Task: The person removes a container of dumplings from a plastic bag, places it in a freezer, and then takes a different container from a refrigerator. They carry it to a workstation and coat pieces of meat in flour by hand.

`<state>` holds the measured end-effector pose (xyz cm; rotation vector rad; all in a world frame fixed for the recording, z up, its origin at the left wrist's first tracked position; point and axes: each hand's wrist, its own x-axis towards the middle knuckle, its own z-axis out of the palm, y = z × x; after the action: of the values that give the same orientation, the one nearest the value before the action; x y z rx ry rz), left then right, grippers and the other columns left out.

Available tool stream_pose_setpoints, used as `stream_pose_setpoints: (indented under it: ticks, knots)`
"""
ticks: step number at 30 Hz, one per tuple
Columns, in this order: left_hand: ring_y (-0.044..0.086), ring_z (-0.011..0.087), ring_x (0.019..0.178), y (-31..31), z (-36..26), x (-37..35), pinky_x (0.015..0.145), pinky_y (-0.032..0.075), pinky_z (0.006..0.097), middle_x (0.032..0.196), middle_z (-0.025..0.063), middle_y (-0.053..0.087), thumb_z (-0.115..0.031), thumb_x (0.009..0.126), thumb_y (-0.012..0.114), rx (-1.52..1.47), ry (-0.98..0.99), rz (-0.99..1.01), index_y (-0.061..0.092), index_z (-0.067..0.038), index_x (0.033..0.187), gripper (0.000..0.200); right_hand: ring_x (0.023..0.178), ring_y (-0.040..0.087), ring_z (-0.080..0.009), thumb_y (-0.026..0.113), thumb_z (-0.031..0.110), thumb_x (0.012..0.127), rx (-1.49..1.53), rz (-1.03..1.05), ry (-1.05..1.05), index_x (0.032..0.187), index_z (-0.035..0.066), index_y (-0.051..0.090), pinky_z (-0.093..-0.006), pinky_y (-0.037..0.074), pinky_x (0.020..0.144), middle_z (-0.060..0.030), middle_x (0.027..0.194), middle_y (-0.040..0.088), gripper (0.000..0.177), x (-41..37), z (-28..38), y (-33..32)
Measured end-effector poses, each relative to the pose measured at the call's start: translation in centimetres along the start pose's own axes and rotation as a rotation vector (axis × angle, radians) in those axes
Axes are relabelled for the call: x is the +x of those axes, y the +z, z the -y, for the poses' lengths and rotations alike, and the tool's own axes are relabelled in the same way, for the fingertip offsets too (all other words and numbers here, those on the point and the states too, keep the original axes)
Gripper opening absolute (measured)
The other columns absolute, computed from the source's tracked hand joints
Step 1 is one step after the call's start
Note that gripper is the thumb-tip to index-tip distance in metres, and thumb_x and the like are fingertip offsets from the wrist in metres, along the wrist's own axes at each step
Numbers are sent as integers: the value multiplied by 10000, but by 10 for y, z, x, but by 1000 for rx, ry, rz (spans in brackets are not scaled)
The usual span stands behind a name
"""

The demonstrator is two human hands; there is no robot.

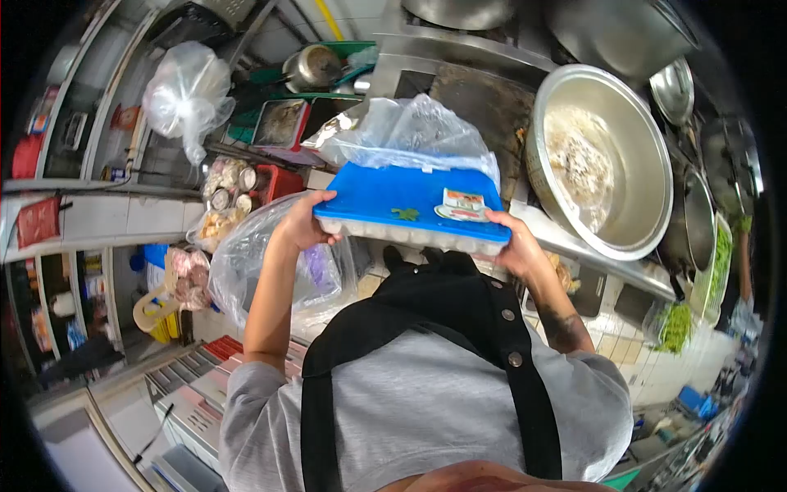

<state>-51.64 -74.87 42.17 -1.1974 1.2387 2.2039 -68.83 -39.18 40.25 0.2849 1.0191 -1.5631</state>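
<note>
Between my two hands is a wide, shallow plastic box with a blue lid point(385, 194), held level in front of my apron. A printed label and a small green leaf shape show on the lid, and its pale side looks bumpy. My left hand point(303, 221) grips the left end, thumb on top and fingers curled beneath. At the right end, my right hand point(516, 243) has its thumb by the label. Just beyond the box's far edge lies a clear plastic bag point(418, 131). What the box contains is hidden.
To the right stands a large metal basin point(648, 156) with whitish contents. A big clear bag point(238, 271) is on the left, below a red container point(277, 184). A knotted plastic bag point(184, 90) hangs at upper left. Green vegetables point(675, 328) are at far right.
</note>
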Motion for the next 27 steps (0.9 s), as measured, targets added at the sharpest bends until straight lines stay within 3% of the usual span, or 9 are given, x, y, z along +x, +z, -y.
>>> stream_pose_setpoints:
  ticks: [6, 9, 11, 15, 21, 23, 24, 26, 27]
  knots:
    - [667, 407, 840, 29, 20, -65, 713, 587, 475, 1083, 223, 635, -325, 862, 529, -155, 69, -60, 503, 19, 1222, 499, 1069, 627, -262, 648, 377, 847, -84, 76, 92, 1297, 68, 519, -464, 546, 851, -117, 1228, 612, 561, -13, 2, -3]
    - [658, 400, 913, 64, 21, -92, 721, 589, 473, 1128, 222, 620, -320, 866, 530, -190, 234, -205, 499, 28, 1234, 508, 1065, 628, -271, 651, 366, 848, -68, 93, 87, 1300, 59, 516, -479, 547, 847, -129, 1227, 610, 563, -8, 3, -7]
    - [648, 379, 962, 72, 14, -98, 736, 585, 468, 1171, 220, 601, -317, 869, 533, -149, 311, -195, 494, 31, 1243, 512, 1064, 629, -278, 652, 358, 851, -66, 67, 82, 1310, 61, 511, -484, 549, 840, -133, 1229, 609, 565, -13, 8, -4]
    - [633, 308, 1011, 86, -23, -117, 756, 577, 441, 1173, 187, 589, -286, 878, 536, 61, 377, -80, 505, 34, 1198, 453, 1077, 621, -310, 629, 330, 870, 146, 318, -12, 1335, 13, 479, -512, 553, 824, -172, 1252, 592, 582, 8, -6, -23]
    - [622, 230, 909, 141, -55, -166, 740, 570, 385, 1039, 111, 577, -247, 889, 519, 380, 656, -201, 505, 15, 1085, 328, 1100, 605, -349, 631, 280, 856, 176, 476, -226, 1364, 20, 438, -580, 505, 886, -185, 1276, 576, 603, 37, -24, -14]
    - [568, 195, 1027, 131, -49, -174, 883, 495, 376, 1089, 94, 556, -253, 874, 536, 441, 687, -205, 492, 15, 1157, 392, 1128, 592, -348, 637, 252, 852, 187, 540, -240, 1368, 7, 431, -569, 486, 928, -188, 1290, 568, 607, 43, -15, -15]
    - [546, 187, 1063, 123, -42, -175, 931, 461, 371, 1114, 92, 550, -251, 869, 539, 466, 713, -222, 484, 19, 1190, 424, 1180, 565, -320, 636, 238, 860, 181, 542, -284, 1360, -66, 413, -449, 457, 1008, -206, 1323, 541, 627, 39, -8, -11]
    - [432, 192, 1239, 114, -23, -179, 1088, 286, 335, 1283, 109, 505, -236, 855, 559, 406, 791, -192, 380, 41, 1376, 616, 1190, 558, -331, 642, 200, 842, 154, 557, -338, 1366, -79, 401, -443, 441, 1028, -223, 1326, 532, 641, 42, 3, -10]
    - [384, 204, 1290, 102, -8, -178, 1104, 259, 327, 1360, 116, 448, -214, 845, 574, 401, 811, -220, 319, 41, 1420, 678, 1191, 556, -336, 646, 190, 833, 108, 556, -382, 1367, -81, 395, -444, 437, 1033, -229, 1322, 532, 649, 43, 9, -7]
